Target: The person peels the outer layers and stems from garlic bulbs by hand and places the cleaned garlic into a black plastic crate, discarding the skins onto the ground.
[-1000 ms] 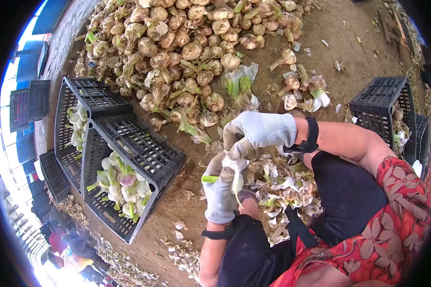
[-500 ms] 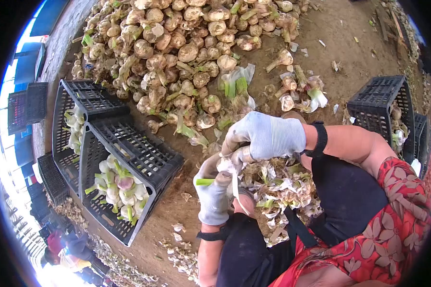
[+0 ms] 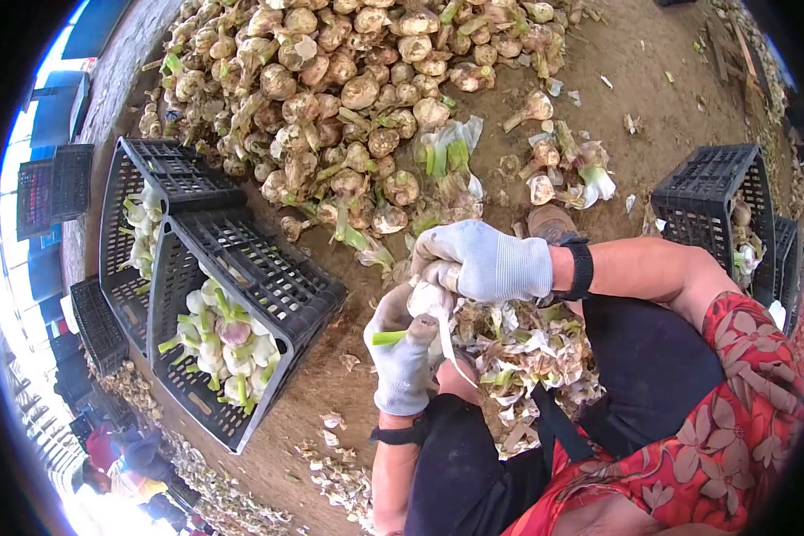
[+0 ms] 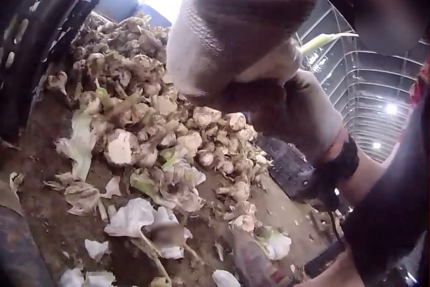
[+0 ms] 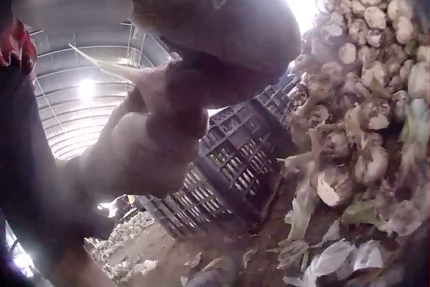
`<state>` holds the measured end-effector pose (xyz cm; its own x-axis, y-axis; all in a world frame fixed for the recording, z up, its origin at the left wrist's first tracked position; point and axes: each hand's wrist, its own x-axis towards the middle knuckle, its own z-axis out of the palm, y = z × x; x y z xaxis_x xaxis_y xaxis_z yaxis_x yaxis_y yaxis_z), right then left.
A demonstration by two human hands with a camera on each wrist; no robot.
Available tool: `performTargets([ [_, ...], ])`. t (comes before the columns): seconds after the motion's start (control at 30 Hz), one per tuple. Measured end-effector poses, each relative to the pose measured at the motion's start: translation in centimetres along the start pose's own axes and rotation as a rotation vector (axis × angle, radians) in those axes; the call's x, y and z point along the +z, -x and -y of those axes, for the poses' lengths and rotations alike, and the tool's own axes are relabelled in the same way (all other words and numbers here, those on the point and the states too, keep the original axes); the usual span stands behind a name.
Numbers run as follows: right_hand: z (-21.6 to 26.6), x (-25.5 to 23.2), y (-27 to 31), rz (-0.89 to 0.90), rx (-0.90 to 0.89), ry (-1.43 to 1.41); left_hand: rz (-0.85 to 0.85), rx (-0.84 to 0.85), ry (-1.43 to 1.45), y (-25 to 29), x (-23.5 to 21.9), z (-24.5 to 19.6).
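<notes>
In the head view, a white garlic bulb with a cut green stem sits between two gloved hands. My left hand grips it from below, thumb up along its side and the stem poking out past the fingers. At the bulb's upper side, my right hand curls its fingers and pinches at the skin. A pale strip of skin hangs from the bulb over the left thumb. The right wrist view shows the strip as well, with the bulb mostly hidden by gloves.
A large heap of unpeeled garlic lies ahead. Black crates on the left hold cleaned bulbs; another crate stands at the right. Peeled skins pile between the knees, and loose garlic lies on the dirt floor.
The right hand shifted away from the bulb and came back to it. More of the bulb's white side now shows, and the skin strip hangs lower and farther right.
</notes>
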<state>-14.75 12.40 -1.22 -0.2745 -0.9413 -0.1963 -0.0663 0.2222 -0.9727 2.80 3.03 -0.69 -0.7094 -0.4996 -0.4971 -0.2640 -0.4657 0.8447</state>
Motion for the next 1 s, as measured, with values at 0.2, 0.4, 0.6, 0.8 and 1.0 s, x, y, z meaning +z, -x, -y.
performTargets([
  [0.2, -2.3, 0.0, -1.5, -0.066, 0.035, 0.192, 0.084, 0.129, -0.034, -0.3, 1.0, -0.9],
  [0.4, -3.0, -2.1, -1.3, -0.115, 0.213, 0.127, 0.031, 0.158, 0.108, 0.0, 1.3, -1.4],
  [0.6, -0.7, -1.6, 0.9, 0.004, 0.117, -0.326, 0.089, -0.016, 0.615, 0.0, 0.2, -1.7],
  [0.8, 1.7, -0.5, 0.0, 0.088, 0.186, -0.264, 0.042, -0.045, 0.533, 0.3, -0.1, -0.3],
  [1.0, 0.1, -1.1, -1.1, 0.245, 0.367, -0.491, 0.040, -0.082, 0.481, 0.3, 0.0, -0.7],
])
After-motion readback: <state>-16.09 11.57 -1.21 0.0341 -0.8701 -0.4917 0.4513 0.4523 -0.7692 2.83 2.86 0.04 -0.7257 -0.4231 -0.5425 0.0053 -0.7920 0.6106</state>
